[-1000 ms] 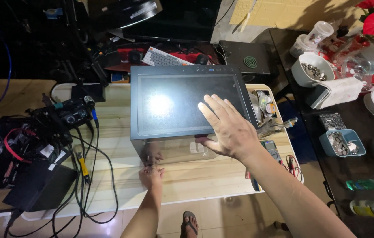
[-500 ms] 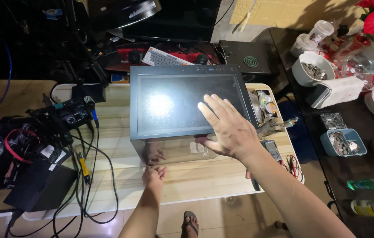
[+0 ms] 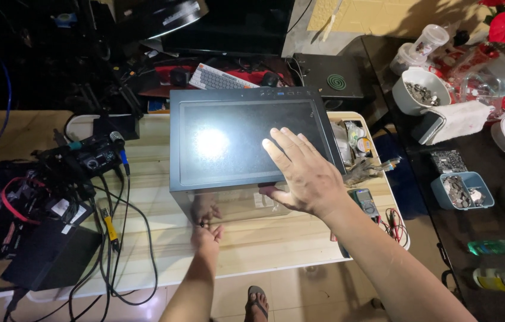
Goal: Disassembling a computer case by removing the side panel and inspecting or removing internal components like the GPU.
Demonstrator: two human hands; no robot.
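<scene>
A dark computer case (image 3: 228,143) lies on its side on a light wooden table (image 3: 145,179), its glossy side panel facing up and reflecting a lamp. My right hand (image 3: 300,173) rests flat on the near right part of that panel, fingers spread, thumb hooked over the near edge. My left hand (image 3: 206,237) is at the bottom of the case's glossy near face, fingertips touching it close to the tabletop; the hand's reflection shows in that face. Neither hand holds a loose object.
Black cables, a power supply (image 3: 50,250) and electronics crowd the table's left. A multimeter (image 3: 364,203) and small parts lie right of the case. A keyboard (image 3: 222,77) sits behind it. A dark side table on the right holds bowls of screws (image 3: 422,92), containers and bottles.
My left hand has shifted slightly at the case's lower near edge. My right hand stays flat on the panel.
</scene>
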